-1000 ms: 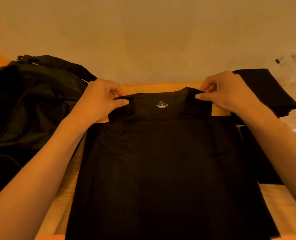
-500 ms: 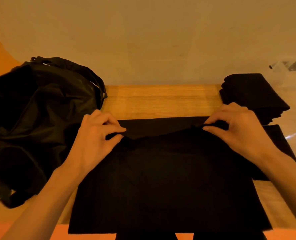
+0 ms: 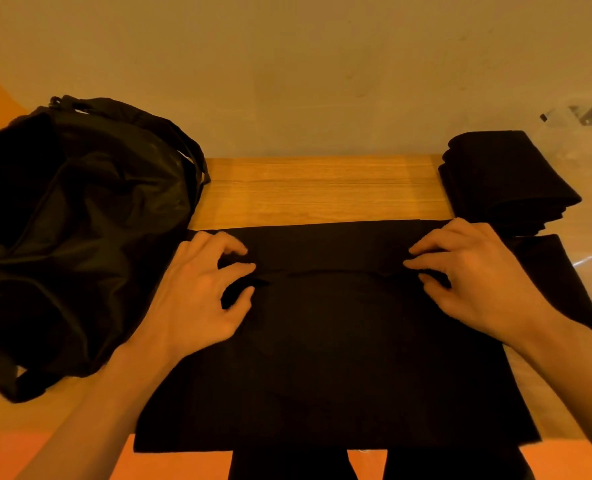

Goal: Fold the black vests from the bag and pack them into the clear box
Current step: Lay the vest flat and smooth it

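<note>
Vest (image 3: 336, 358) lies flat on the table (image 3: 315, 188), longer left to right, with its far part folded toward the near side. The flap edge runs between the hands. Left hand (image 3: 201, 296) is at its left end and right hand (image 3: 478, 285) at its right end, equally close. Both have fingers half curled, pinching the fabric there.

Bag (image 3: 79, 220) touches the vest's left side. Folded stack (image 3: 505, 174) is far right, with the box (image 3: 571, 140) hazy around or behind it, cannot tell which. Right hand is nearer the box. Plain wall (image 3: 287, 81) is beyond.

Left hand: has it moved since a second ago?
Yes. The left hand came toward the person: it was at the far edge of the table; now a strip of bare wood separates them. It pinches the vest.
</note>
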A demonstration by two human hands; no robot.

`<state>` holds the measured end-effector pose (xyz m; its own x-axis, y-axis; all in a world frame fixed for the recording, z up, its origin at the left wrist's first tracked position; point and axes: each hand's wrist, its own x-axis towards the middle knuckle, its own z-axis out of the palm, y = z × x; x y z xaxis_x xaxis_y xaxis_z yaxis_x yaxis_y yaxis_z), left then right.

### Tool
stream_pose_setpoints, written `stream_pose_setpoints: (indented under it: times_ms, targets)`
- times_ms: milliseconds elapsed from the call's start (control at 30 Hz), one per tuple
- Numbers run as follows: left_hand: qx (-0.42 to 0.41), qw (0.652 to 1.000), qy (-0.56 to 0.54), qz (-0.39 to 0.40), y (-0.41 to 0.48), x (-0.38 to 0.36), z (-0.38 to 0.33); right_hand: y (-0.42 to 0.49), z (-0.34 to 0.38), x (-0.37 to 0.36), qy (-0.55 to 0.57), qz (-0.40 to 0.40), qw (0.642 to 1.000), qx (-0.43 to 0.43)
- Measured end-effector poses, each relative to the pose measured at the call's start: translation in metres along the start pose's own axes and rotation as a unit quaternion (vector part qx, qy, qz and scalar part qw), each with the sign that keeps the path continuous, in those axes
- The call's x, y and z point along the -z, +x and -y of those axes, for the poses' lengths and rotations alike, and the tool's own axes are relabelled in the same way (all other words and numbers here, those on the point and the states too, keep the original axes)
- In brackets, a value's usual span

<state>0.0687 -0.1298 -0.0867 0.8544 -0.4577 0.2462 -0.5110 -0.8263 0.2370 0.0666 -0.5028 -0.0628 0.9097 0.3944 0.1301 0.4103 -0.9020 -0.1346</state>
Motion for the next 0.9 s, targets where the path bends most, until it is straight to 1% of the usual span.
stream_pose_setpoints:
  times_ms: [100,133,167,233,267,300,333,400,467,633,667,700,767,833,900]
  targets:
    - [0.019,0.995,-0.096,-0.022,0.013,0.004,-0.027,0.013,0.028,0.004,0.057,-0.07,0.996,-0.014]
    - [0.037,0.994,-0.103,-0.021,0.024,0.002,-0.037,0.025,0.041,0.001,0.07,-0.082,0.994,-0.021]
    - [0.062,0.994,-0.087,-0.01,0.036,-0.004,-0.045,0.039,0.054,-0.006,0.069,-0.068,0.995,-0.035]
    - [0.108,0.994,-0.003,0.024,0.054,-0.017,-0.049,0.065,0.073,-0.022,0.054,0.031,0.994,-0.085]
    - [0.132,0.989,0.045,0.05,0.056,-0.024,-0.044,0.074,0.074,-0.031,0.035,0.084,0.99,-0.107]
    - [0.157,0.981,0.08,0.08,0.054,-0.03,-0.037,0.078,0.071,-0.039,0.017,0.121,0.984,-0.127]
    - [0.18,0.973,0.098,0.106,0.05,-0.034,-0.029,0.077,0.064,-0.045,0.008,0.137,0.98,-0.143]
    - [0.2,0.965,0.112,0.127,0.039,-0.038,-0.018,0.067,0.047,-0.053,-0.009,0.129,0.979,-0.157]
    - [0.199,0.964,0.119,0.13,0.035,-0.04,-0.013,0.059,0.035,-0.056,-0.032,0.108,0.981,-0.157]
    - [0.215,0.955,0.127,0.158,0.042,-0.035,-0.018,0.06,0.034,-0.055,-0.051,0.096,0.977,-0.181]
    - [0.214,0.958,0.133,0.139,0.044,-0.032,-0.026,0.061,0.039,-0.051,-0.054,0.085,0.977,-0.187]
    - [0.201,0.965,0.134,0.105,0.048,-0.03,-0.036,0.063,0.046,-0.047,-0.058,0.067,0.979,-0.185]
    - [0.153,0.982,0.098,0.052,0.056,-0.035,-0.059,0.066,0.067,-0.043,-0.039,0.039,0.987,-0.15]
    - [0.116,0.989,0.079,0.055,0.061,-0.052,-0.071,0.068,0.081,-0.053,-0.018,0.048,0.993,-0.107]
    - [0.127,0.984,0.098,0.081,0.06,-0.063,-0.072,0.064,0.077,-0.063,-0.023,0.061,0.993,-0.099]
